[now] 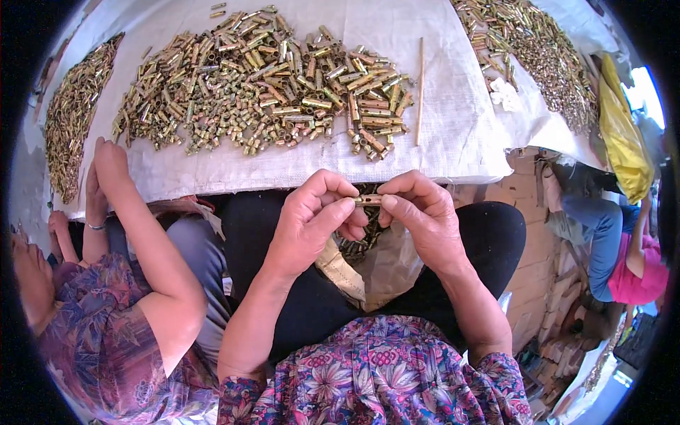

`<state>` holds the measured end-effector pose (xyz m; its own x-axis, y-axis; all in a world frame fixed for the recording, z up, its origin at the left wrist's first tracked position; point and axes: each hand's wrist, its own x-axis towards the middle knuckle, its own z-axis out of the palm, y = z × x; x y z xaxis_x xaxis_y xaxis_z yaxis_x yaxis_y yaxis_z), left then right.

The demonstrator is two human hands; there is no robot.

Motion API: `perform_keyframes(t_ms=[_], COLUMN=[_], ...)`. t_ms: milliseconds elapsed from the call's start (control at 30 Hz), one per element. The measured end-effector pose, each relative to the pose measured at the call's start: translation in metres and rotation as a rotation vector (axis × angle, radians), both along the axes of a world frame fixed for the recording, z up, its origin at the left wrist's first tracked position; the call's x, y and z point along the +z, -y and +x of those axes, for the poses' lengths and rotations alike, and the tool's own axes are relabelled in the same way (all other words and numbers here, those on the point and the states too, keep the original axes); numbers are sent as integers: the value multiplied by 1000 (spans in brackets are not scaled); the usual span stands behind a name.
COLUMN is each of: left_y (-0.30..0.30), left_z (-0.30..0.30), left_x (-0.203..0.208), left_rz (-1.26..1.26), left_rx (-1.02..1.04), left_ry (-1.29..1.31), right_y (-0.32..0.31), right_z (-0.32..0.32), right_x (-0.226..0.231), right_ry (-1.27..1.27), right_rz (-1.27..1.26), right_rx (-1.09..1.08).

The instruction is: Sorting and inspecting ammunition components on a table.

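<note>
small brass sleeve (pixel 367 200) between left hand (pixel 312 223) and right hand (pixel 419 218) fingertips above the lap

**Brass-toned metal on woven white sacking**

The small sleeve (pixel 367 200) pinched between the left hand (pixel 312 223) and the right hand (pixel 418 216) is metal, yellowish and shiny. The heap of sleeves (pixel 269 81) on the counter has the same glossy, gold-to-silver plated finish, catching the light in bright spots. Beneath it lies a white woven sack cloth (pixel 453 127), matt and coarse, its weave plainly visible. A thin stick (pixel 421 91) on it looks like pale, unpolished wood. The person's blouse (pixel 382 379) is soft printed cloth with a floral pattern; the dark trousers (pixel 312 297) are matt fabric.
</note>
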<state>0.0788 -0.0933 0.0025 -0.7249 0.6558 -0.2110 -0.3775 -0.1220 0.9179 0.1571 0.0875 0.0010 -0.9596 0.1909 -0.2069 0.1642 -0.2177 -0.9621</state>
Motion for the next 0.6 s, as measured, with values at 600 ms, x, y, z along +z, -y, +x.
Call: perform_keyframes(t_ms=[600], left_y=[-6], left_z=[18], left_x=[-12], left_rz=[190], left_rx=[77], left_ry=[267], right_y=[0], right_z=[13], right_x=[-21], right_ry=[-73], right_rz=[2], right_rx=[45])
